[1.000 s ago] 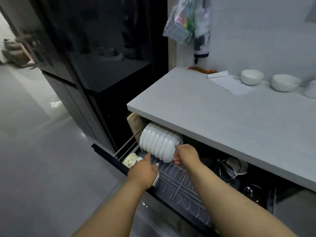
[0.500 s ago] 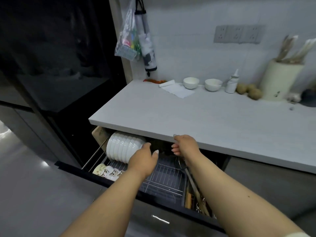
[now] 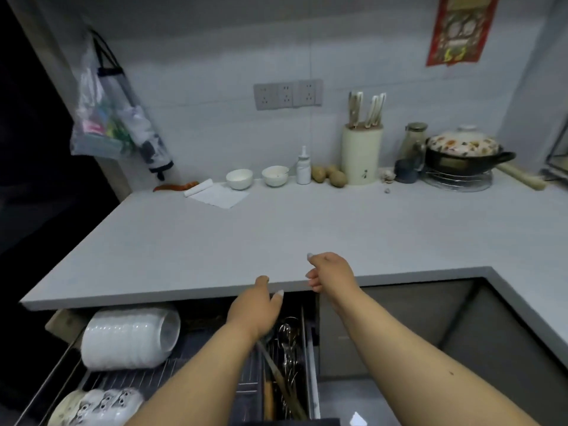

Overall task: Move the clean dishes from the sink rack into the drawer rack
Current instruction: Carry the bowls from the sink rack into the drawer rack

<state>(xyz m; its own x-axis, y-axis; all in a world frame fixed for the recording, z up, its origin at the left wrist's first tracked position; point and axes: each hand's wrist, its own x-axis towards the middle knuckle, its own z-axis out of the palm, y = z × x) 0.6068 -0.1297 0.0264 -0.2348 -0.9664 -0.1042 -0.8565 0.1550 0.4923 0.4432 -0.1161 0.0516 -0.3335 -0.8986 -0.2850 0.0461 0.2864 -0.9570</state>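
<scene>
The drawer rack (image 3: pixel 147 376) stands pulled out below the countertop (image 3: pixel 246 241). I note a row of white bowls (image 3: pixel 129 338) lying on its side at the back left of the wire shelf, and patterned bowls (image 3: pixel 98 405) at the front left. The sink rack is not in view, so I cannot tell how many dishes remain there.

My left hand (image 3: pixel 256 312) hangs over the cutlery compartment (image 3: pixel 289 358), fingers loosely curled, holding nothing. My right hand (image 3: pixel 330 272) hovers at the counter edge, likewise loosely curled and empty.

Risks, in my judgement:
- The open drawer juts into the standing space; turning toward the sink could knock a leg against it and jar the bowl row, which rests on its curved sides and could roll.
- The counter overhang sits just above the bowl row; a dish brought in too high could strike the edge.
- The left hand, lowered carelessly, could catch on the utensils.
</scene>
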